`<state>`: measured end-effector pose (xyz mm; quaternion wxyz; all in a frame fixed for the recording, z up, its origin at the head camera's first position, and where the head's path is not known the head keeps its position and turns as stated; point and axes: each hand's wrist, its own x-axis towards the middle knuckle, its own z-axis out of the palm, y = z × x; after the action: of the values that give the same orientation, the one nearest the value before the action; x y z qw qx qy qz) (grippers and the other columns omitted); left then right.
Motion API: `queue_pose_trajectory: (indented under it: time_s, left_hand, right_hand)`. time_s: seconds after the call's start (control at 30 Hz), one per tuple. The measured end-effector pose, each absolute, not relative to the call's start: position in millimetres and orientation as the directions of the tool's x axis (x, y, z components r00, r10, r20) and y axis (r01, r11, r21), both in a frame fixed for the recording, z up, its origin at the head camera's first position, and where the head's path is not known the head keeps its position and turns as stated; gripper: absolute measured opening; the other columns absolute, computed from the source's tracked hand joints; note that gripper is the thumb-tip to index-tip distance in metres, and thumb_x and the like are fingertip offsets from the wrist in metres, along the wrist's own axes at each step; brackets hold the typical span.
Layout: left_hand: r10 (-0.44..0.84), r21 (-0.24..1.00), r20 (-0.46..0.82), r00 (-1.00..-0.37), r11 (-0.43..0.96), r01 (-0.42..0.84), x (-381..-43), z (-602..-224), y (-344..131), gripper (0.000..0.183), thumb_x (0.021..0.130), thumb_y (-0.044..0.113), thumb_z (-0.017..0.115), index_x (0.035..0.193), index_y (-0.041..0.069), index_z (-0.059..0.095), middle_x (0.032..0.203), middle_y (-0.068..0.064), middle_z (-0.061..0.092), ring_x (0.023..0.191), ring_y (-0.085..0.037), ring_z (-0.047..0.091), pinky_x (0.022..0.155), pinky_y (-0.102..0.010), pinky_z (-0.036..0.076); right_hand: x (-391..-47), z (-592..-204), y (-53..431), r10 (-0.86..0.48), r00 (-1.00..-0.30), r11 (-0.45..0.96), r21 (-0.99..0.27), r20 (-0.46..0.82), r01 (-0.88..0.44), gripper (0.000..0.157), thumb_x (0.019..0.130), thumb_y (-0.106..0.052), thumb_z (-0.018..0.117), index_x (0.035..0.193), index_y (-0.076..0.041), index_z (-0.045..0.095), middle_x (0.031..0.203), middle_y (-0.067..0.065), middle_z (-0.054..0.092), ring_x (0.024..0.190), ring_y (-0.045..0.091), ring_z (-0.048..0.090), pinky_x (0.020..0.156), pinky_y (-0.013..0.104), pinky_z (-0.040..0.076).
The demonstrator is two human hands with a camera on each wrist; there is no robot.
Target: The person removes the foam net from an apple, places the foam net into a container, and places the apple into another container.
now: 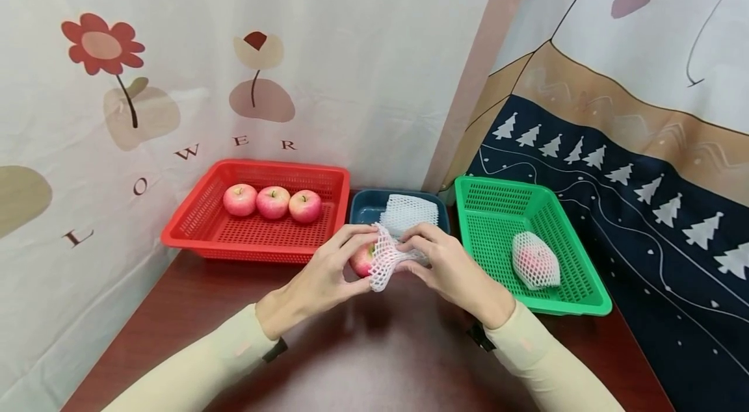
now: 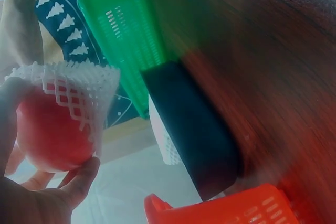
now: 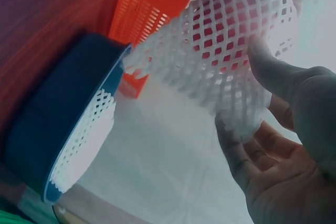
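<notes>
My left hand point(image 1: 328, 275) grips a red apple point(image 1: 361, 260) above the table, its fingers and thumb curled around it. A white foam net sleeve point(image 1: 383, 262) covers part of the apple, and in the left wrist view the apple's lower side point(image 2: 52, 135) is bare. My right hand point(image 1: 450, 266) pinches the sleeve on the other side, with its thumb and fingers on the mesh. In the right wrist view the net point(image 3: 226, 40) tapers away from the apple, whose red shows through the holes.
At the left, a red basket point(image 1: 251, 246) contains three bare apples point(image 1: 273, 202). Behind the hands, a dark blue tray point(image 1: 365, 201) holds white foam nets point(image 1: 409, 212). A green basket point(image 1: 486, 204) at the right contains a net-wrapped apple point(image 1: 535, 260). Printed curtains hang behind.
</notes>
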<state>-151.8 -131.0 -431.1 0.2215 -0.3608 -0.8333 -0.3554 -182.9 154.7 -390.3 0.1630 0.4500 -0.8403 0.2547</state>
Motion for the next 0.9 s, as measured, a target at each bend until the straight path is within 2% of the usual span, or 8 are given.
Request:
queue_pose_trajectory:
  time_s: [0.1, 0.23, 0.4, 0.57, 0.7, 0.9]
  left_hand:
    - [0.447, 0.433, 0.617, -0.647, 0.493, 0.754, -153, -431, -131, 0.078, 0.085, 0.015, 0.105, 0.153, 0.008, 0.069, 0.160, -0.016, 0.065, 0.147, -0.032, 0.067, 0.114, -0.039, 0.067]
    - [0.445, 0.442, 0.601, -0.664, 0.507, 0.740, -152, -430, -131, 0.075, 0.086, 0.014, 0.104, 0.152, 0.008, 0.070, 0.160, -0.016, 0.065, 0.146, -0.031, 0.068, 0.112, -0.044, 0.069]
    - [0.430, 0.453, 0.589, -0.684, 0.525, 0.720, -152, -432, -132, 0.071, 0.088, 0.015, 0.101, 0.152, 0.009, 0.071, 0.162, -0.014, 0.066, 0.143, -0.029, 0.070, 0.111, -0.044, 0.069]
    - [0.427, 0.465, 0.578, -0.696, 0.528, 0.710, -153, -431, -132, 0.069, 0.090, 0.014, 0.098, 0.153, 0.009, 0.070, 0.161, -0.013, 0.067, 0.140, -0.028, 0.072, 0.104, -0.038, 0.071]
    - [0.423, 0.475, 0.562, -0.711, 0.538, 0.696, -154, -431, -133, 0.069, 0.090, 0.016, 0.099, 0.152, 0.009, 0.070, 0.160, -0.015, 0.067, 0.139, -0.028, 0.072, 0.106, -0.041, 0.071]
    - [0.407, 0.463, 0.575, -0.710, 0.554, 0.692, -156, -433, -135, 0.072, 0.090, 0.021, 0.101, 0.154, 0.010, 0.069, 0.158, -0.016, 0.067, 0.139, -0.029, 0.071, 0.108, -0.042, 0.070]
  right_hand:
    - [-184, -391, 155, -0.671, -0.538, 0.462, -0.281, 0.510, -0.841, 0.029, 0.091, -0.020, 0.100, 0.114, -0.006, 0.089, 0.136, 0.013, 0.079, 0.120, 0.028, 0.081, 0.094, 0.035, 0.073]
    - [-186, -392, 154, -0.667, -0.539, 0.452, -0.296, 0.514, -0.842, 0.025, 0.091, -0.013, 0.101, 0.112, -0.006, 0.089, 0.135, 0.013, 0.081, 0.114, 0.026, 0.084, 0.091, 0.035, 0.073]
    - [-186, -392, 152, -0.670, -0.574, 0.450, -0.357, 0.472, -0.819, 0.042, 0.089, -0.004, 0.100, 0.128, -0.006, 0.084, 0.130, 0.011, 0.085, 0.105, 0.019, 0.085, 0.092, 0.035, 0.073]
    - [-188, -392, 152, -0.674, -0.602, 0.444, -0.416, 0.428, -0.793, 0.052, 0.091, -0.009, 0.099, 0.139, -0.007, 0.080, 0.132, 0.010, 0.086, 0.103, 0.018, 0.085, 0.093, 0.036, 0.073]
    - [-192, -393, 150, -0.686, -0.586, 0.437, -0.400, 0.432, -0.806, 0.049, 0.091, -0.012, 0.098, 0.138, -0.006, 0.082, 0.131, 0.011, 0.087, 0.108, 0.021, 0.086, 0.096, 0.037, 0.073]
    - [-199, -393, 151, -0.691, -0.595, 0.463, -0.381, 0.410, -0.800, 0.043, 0.094, -0.008, 0.097, 0.135, -0.007, 0.085, 0.130, 0.010, 0.088, 0.118, 0.025, 0.087, 0.101, 0.040, 0.071]
